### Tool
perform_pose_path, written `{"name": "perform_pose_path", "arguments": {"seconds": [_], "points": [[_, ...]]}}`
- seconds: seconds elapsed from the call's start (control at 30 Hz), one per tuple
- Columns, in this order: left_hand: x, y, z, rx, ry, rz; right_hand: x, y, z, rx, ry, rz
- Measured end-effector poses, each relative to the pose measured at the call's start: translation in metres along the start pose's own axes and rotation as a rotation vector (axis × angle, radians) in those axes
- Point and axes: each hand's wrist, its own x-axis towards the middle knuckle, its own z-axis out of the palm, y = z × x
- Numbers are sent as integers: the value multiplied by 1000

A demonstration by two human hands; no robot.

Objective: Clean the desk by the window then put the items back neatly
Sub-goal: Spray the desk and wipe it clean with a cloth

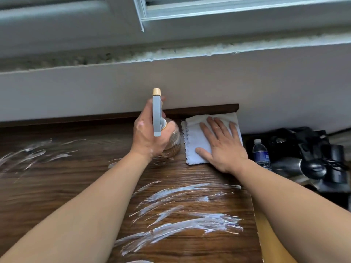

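Worktop [57,186] = dark wood-grain, far edge against wall under window [228,12]. Wet white streaks [186,215] on near-right area, more smears at left; far strip looks unwiped.

Left hand [150,133] wrapped around spray bottle [171,143], clear round body w/ grey trigger head + gold nozzle tip pointing at wall. Bottle base seems to rest on the worktop; can't tell for sure, hand hides it. Held upright, prob. to keep it ready for next spray w/o putting it down, and to keep it off the streaked zone.

Right hand [222,143] flat, fingers spread wide, pressing white cloth [195,141] at far-right corner of worktop. Cloth folded, scalloped edge at left. Flat palm = even pressure for wiping; corner position suggests the corner gets done first, or a stroke starts there.

Surroundings: off right edge, lower down, a pile of items: water bottle [261,154] w/ blue label, black gear + cables [313,158]; exact items unclear. Prob. the desk things set aside for return later.

Obstacles: spray bottle sits just left of cloth, so a leftward wipe meets it. Low raised strip along far edge limits reach into corner. Task judged mid-clean; nothing put back yet.
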Motion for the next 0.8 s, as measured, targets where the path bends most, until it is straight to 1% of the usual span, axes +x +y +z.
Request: {"name": "perform_pose_path", "arguments": {"seconds": [0.2,0.3,0.4,0.5,0.57,0.67,0.8], "points": [[-35,7,-22,-22,-131,4,-2,-4,-3,27,-69,35],[-57,14,-34,-23,-198,-20,-17,-13,-1,56,-83,95],[-79,21,-43,25,-256,-36,-39,-24,0,111,-99,179],[-101,22,-48,47,-297,-91,-57,-32,-6,141,-131,222],[-114,20,-50,46,-326,-130,-63,-29,-12,104,-141,193],[-129,16,-50,67,-396,-150,-60,-15,-22,3,-87,84],[-142,5,-46,90,-430,-199,-35,-6,-17,-47,-131,-86]]}}
